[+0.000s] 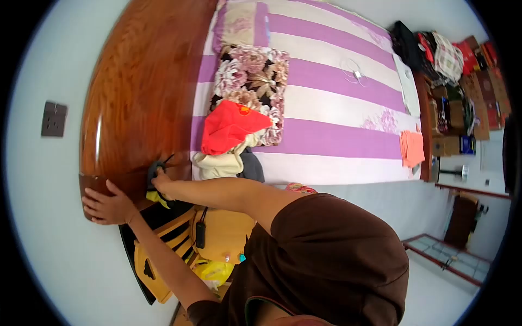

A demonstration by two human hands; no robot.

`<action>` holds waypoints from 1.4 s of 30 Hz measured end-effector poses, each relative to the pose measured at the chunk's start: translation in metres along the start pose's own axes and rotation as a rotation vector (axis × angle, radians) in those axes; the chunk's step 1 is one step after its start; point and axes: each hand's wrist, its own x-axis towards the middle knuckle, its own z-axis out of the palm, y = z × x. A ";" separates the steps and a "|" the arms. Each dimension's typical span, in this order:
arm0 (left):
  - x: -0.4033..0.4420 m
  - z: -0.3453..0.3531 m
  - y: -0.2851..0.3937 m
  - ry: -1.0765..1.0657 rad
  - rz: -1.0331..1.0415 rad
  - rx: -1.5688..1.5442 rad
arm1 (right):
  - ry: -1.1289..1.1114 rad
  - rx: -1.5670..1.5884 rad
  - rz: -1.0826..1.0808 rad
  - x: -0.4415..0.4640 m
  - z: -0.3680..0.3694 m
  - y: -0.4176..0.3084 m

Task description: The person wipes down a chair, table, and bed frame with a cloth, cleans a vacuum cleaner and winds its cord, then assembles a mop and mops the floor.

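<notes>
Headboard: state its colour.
Headboard is glossy reddish-brown with darker wood grain, best seen in the head view.

The headboard (144,81) is wood, smooth and glossy, with a bright streak along its rounded outer edge. The bed's striped sheet (337,138) is matt cloth; near its headboard edge lie a soft-looking floral textile (247,73), a matt red cloth (231,130) and a creased cream cloth (217,164). Folded orange cloth (411,149) sits matt at the foot-end corner. The chair (225,231) is smooth pale wood, the yellow bag (215,271) thin, crinkled plastic. The right hand (161,182) grips a matt, dark grey item (154,173), its material unclear
</notes>
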 end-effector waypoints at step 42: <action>-0.326 -0.405 0.359 -1.452 1.383 -0.955 | 0.780 1.126 -0.123 -0.517 -0.788 0.272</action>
